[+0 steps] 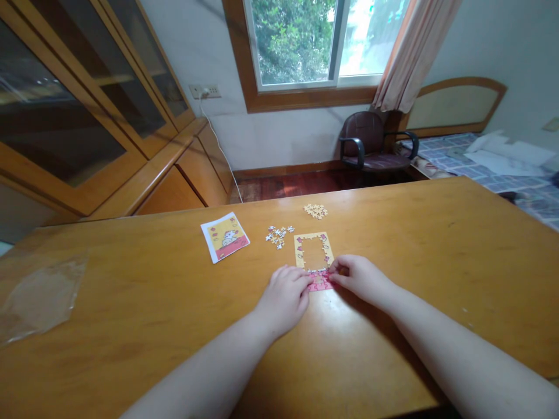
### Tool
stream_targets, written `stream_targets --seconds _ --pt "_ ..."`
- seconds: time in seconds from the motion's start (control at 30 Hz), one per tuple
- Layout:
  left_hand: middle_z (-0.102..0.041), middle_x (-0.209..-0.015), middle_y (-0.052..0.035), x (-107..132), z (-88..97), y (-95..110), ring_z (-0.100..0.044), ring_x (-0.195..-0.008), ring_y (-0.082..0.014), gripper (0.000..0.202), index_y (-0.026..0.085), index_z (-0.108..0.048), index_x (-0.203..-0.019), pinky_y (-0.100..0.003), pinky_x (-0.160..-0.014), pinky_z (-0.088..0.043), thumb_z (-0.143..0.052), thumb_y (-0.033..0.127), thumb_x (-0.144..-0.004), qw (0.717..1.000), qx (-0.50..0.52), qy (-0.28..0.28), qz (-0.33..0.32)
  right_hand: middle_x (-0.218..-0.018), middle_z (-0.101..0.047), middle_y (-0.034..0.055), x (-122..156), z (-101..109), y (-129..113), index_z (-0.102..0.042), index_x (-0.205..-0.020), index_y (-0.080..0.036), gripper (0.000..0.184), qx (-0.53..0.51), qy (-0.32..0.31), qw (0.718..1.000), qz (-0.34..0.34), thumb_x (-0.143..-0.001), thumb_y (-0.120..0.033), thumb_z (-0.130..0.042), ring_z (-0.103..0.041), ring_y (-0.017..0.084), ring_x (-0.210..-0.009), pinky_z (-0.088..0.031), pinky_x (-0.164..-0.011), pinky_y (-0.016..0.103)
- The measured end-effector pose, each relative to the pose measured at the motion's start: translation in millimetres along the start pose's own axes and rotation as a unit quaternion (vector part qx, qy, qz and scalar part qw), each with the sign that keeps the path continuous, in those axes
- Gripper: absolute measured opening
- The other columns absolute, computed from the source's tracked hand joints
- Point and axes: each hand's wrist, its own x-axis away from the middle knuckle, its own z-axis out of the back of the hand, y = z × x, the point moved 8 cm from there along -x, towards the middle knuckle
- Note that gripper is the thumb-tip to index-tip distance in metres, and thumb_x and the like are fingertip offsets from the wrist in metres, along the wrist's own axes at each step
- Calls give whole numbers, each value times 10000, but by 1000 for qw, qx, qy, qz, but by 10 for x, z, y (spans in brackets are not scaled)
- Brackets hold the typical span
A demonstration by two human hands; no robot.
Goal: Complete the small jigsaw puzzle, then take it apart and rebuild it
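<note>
A partly assembled jigsaw puzzle (pixel 299 240) lies on the table, a yellow frame of pieces around a bare middle. Its bottom band of pink pieces (pixel 318 283) is joined up. My left hand (pixel 283 295) rests on the band's left end, fingers lying on the pieces and nothing grasped. At the band's right end my right hand (pixel 361 277) is closed, thumb and forefinger pinched on a pink puzzle piece at the edge; the fingers partly hide it. Loose white-and-yellow pieces (pixel 278 235) lie behind the left hand, and a pile of yellow pieces (pixel 315 210) sits farther back.
A picture card (pixel 229 237) showing a white animal on yellow and pink lies left of the loose pieces. Clear plastic wrapping (pixel 41 297) is at the table's far left. Beyond the wooden table (pixel 419 233) stand a chair (pixel 364 139), a bed (pixel 489 157) and a cabinet (pixel 131 198).
</note>
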Motion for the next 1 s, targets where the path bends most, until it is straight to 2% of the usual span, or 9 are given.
stream_targets --seconds 0.13,0.23,0.3,1.0 --pt "-668 -1106 -56 5 18 0 -567 -1061 -219 276 231 -666 -1070 -455 -1011 -408 -512 153 -854 1000 3 10 1 -868 -689 32 14 124 -92 -688 -808 -203 71 34 28 997 68 -769 -256 -661 -618 173 -822 -471 -777 296" --pt "-662 -1120 -57 9 22 -4 -564 -1059 -218 290 235 -663 -1084 -447 -1004 -413 -510 150 -853 1000 2 16 -1 -883 -697 38 45 111 -202 -711 -831 -209 85 59 -7 987 148 -805 -235 -635 -625 176 -853 -470 -828 305" --pt "-664 -1114 -53 9 12 -10 -562 -1058 -219 283 235 -666 -1075 -451 -1011 -406 -511 152 -853 1000 -1 13 1 -865 -706 37 61 73 -236 -729 -841 -213 118 81 -28 980 178 -827 -220 -613 -632 173 -832 -476 -825 302" --pt "-668 -1102 -46 1 1 1 -558 -1068 -219 271 230 -660 -1060 -462 -1035 -383 -493 157 -860 1000 -5 -6 5 -858 -715 63 94 -151 -357 -742 -854 -202 184 103 5 965 242 -885 -228 -563 -648 170 -811 -498 -794 290"
